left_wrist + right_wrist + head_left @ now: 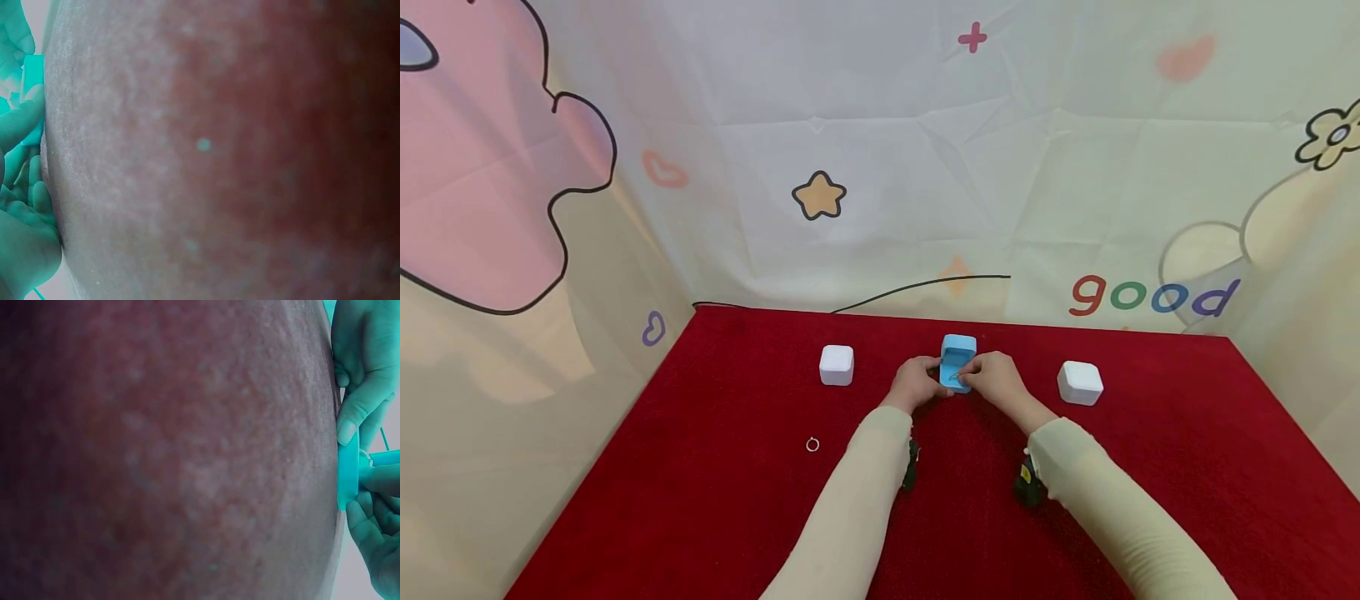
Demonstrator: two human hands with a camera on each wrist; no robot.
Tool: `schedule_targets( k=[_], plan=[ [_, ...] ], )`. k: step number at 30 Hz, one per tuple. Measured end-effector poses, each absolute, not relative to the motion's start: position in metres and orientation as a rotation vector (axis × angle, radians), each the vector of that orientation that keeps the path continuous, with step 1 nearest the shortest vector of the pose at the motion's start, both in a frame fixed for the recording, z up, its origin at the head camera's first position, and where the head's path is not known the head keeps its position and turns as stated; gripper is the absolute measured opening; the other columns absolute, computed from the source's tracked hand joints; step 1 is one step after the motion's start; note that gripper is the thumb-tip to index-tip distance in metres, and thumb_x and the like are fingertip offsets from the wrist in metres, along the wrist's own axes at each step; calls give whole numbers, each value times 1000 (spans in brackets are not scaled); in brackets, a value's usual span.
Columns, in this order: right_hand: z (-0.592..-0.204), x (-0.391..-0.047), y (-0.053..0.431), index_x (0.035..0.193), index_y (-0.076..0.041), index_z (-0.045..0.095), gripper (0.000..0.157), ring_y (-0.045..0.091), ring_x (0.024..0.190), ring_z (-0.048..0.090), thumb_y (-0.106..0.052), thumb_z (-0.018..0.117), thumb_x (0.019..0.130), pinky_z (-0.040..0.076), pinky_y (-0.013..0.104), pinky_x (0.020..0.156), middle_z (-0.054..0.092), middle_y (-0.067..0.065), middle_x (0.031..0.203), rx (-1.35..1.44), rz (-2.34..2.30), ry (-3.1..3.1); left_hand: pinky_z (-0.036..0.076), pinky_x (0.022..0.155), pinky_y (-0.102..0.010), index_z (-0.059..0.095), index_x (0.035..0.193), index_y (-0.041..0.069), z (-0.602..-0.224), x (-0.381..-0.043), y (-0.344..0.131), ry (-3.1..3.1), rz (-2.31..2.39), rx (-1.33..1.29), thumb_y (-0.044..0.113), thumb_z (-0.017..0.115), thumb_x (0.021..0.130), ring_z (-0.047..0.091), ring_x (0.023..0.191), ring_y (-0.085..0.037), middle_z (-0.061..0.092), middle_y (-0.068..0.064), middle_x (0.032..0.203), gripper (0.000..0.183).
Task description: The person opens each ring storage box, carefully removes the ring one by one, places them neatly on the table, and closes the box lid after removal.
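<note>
While both hands meet at the middle of the table, the fingers (pixel 976 367) of the right hand (pixel 996 379) are drawn together in a pinch at the front lip of a small blue box (pixel 957 357), whose lid stands open and upright behind them; what sits between those fingertips is too small to make out. The left hand (pixel 916 383) curls round the box's left side and steadies it, thumb toward the front. Both wrist views are almost filled by blurred red cloth, with only a strip of the box and some fingers at the edge: in the right wrist view a thumb (pixel 350 422) presses on the box's edge (pixel 347 472). The box rests on the red table (pixel 715 500), toward the far edge, about at the centre. From it, at nine o'clock and a little apart, sits a closed white box (pixel 837 365); at three o'clock, somewhat farther off, sits a second white box (pixel 1080 383). At about seven o'clock from the left hand, well apart, a thin silver ring (pixel 812 445) lies flat on the cloth. Cream sleeves (pixel 857 500) cover both forearms, each with a dark device (pixel 1027 483) strapped under the wrist. A pale cartoon-printed backdrop (pixel 880 167) hangs behind and beside the table.
</note>
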State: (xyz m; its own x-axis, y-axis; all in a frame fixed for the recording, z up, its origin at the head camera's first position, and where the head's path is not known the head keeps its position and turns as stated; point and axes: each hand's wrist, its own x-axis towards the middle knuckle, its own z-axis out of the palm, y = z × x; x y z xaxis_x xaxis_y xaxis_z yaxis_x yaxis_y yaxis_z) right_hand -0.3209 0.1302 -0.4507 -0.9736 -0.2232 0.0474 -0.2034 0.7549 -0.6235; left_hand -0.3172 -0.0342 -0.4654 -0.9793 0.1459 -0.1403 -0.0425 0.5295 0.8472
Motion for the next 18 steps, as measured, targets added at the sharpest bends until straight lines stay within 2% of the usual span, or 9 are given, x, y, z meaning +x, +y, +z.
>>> schedule_targets(
  k=[10,18],
  plan=[
    [-451,-322,132,100,7,79,17,19,78,64,-7,71,93,46,21,63,79,21,97,-341,-1054,2901,50,112,-40,58,145,5,-462,-314,-35,2583,1405,76,12,79,89,55,136,-28,61,-12,147,60],
    [-455,-323,134,102,7,78,19,21,83,64,-8,70,93,46,21,65,79,22,100,-308,-1092,2883,50,112,-39,58,145,5,-463,-314,-34,2586,1401,62,12,79,89,54,137,-28,60,-11,148,60]
  ],
)
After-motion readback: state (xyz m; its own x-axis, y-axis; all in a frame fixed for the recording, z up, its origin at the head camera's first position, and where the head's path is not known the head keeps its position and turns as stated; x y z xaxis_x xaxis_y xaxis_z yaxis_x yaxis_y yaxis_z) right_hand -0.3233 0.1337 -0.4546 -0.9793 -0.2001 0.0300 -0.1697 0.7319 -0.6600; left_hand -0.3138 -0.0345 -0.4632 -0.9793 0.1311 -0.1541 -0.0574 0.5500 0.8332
